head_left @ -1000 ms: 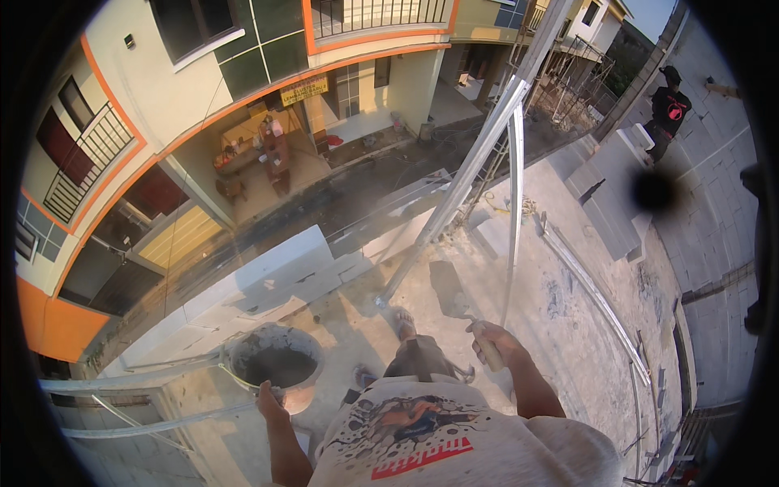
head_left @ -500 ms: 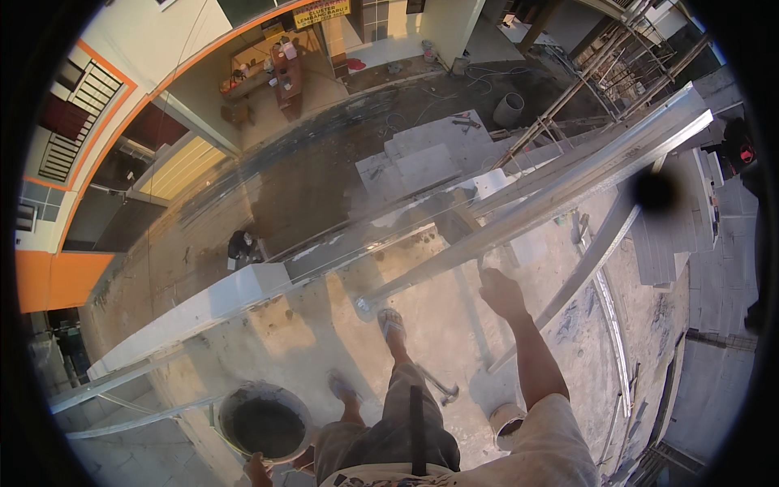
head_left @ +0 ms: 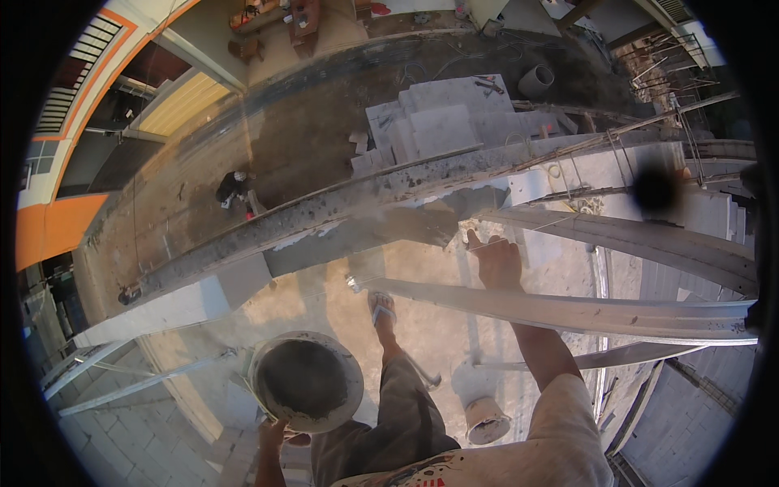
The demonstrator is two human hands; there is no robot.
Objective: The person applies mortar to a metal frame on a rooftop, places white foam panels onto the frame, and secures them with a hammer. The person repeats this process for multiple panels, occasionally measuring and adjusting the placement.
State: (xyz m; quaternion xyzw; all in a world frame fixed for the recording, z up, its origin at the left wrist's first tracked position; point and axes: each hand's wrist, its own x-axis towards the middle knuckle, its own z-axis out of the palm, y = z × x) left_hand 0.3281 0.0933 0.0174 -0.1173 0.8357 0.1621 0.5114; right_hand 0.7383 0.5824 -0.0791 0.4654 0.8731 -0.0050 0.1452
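Clock places are counted from the middle of our view. Closest to us, at seven o'clock, our left hand (head_left: 274, 436) has its fingers closed over the near edge of the big bucket (head_left: 354, 388), which sits just left of our leg (head_left: 398, 398) and carries a broad fill of grey mortar (head_left: 299, 375). At five o'clock a small pail (head_left: 488, 424) lies tipped on the pale floor (head_left: 462, 329), well apart from the big bucket. Our sandalled foot (head_left: 381, 308) is at six.

Our right hand (head_left: 498, 261) is at three o'clock, reaching to the near side of the low wall (head_left: 182, 304); its fingers are partly curled, one pointing away from us, and we cannot tell whether they grip anything. Grey mortar coats the stretch of wall just left of that hand. One metal beam (head_left: 560, 312) passes across our right forearm toward four o'clock, and another (head_left: 649, 243) runs out to three.

Beyond the wall, a crouching person (head_left: 233, 188) is toward ten o'clock. Pale slabs (head_left: 438, 118) are piled between twelve and one, with a grey cylinder (head_left: 535, 81) past them. Farthest off, at eleven, we see a brown table (head_left: 305, 24).
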